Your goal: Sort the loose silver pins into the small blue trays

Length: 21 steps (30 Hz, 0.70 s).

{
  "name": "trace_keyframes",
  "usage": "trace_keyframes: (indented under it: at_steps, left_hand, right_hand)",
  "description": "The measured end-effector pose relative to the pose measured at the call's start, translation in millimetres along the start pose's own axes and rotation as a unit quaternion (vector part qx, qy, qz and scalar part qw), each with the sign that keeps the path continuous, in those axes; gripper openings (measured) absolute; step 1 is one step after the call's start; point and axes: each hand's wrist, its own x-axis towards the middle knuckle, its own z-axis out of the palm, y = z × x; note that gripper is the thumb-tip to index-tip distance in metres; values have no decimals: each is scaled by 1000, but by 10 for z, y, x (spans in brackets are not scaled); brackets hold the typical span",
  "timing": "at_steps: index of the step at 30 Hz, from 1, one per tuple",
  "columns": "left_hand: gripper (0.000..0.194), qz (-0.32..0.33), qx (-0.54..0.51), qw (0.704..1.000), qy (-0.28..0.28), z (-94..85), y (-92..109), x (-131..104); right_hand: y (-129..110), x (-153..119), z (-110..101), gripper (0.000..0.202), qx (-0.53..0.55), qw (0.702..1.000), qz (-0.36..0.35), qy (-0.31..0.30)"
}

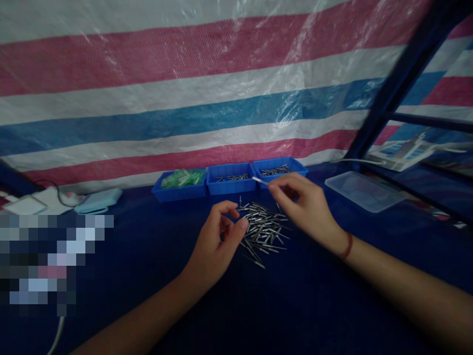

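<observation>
A pile of slim silvery metal pins [263, 228] lies loose on the dark blue table, each with what looks like a thicker part. My right hand [305, 199], above the pile's right side, pinches one metal pin [259, 181] between thumb and fingers; its tip points left toward the bins. At the pile's left edge is my left hand [218, 236], fingers curled and thumb apart from them, with nothing visible in between. Behind the pile, the middle blue bin [232, 186] and the right blue bin [301, 170] contain similar small metal pieces.
A left blue bin [180, 192] holds green-and-clear plastic packets [183, 178]. To the right lies a translucent plastic lid [364, 191], near a dark metal frame [391, 93]. A light blue case [99, 199] sits at back left. Striped sheeting [207, 113] hangs behind the table.
</observation>
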Motion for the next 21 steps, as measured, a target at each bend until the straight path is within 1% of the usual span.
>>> trace_keyframes:
  at_steps: [1, 2, 4, 6, 8, 11, 12, 14, 16, 19, 21]
  left_hand:
    - [22, 5, 5, 1000, -5, 4, -4, -1]
    - [21, 12, 9, 1000, -11, 7, -5, -4]
    - [22, 26, 16, 999, -26, 4, -3, -9]
    - [22, 38, 27, 998, -36, -23, -1, 4]
    - [23, 46, 52, 997, -33, -80, -10, 48]
    - [23, 56, 121, 991, -14, -206, -63, 170]
    - [23, 56, 149, 987, -17, -251, -91, 215]
    - [20, 57, 211, 975, -46, -327, -157, 292]
    - [19, 67, 259, 959, -94, -374, -224, 337]
    - [19, 81, 292, 939, -164, -383, -303, 344]
    - [20, 87, 303, 931, -183, -363, -330, 328]
  right_hand:
    - [125, 78, -27, 16, -61, 997, -3, 42]
    - [256, 150, -54, 18, -126, 990, 3, 68]
    - [500, 260, -105, 23, -229, 970, 22, 77]
    - [674, 306, -150, 31, -271, 958, 48, 75]
    - [748, 301, -181, 34, -270, 958, 60, 71]
    - [707, 252, -188, 31, -239, 968, 53, 61]
    - [670, 234, -178, 30, -229, 971, 47, 51]
    - [587, 195, -148, 28, -209, 977, 30, 24]
    - [501, 154, -112, 26, -191, 982, 11, -6]
    - [370, 92, -73, 24, -167, 985, -10, -43]
    - [275, 59, -65, 24, -151, 986, -16, -66]
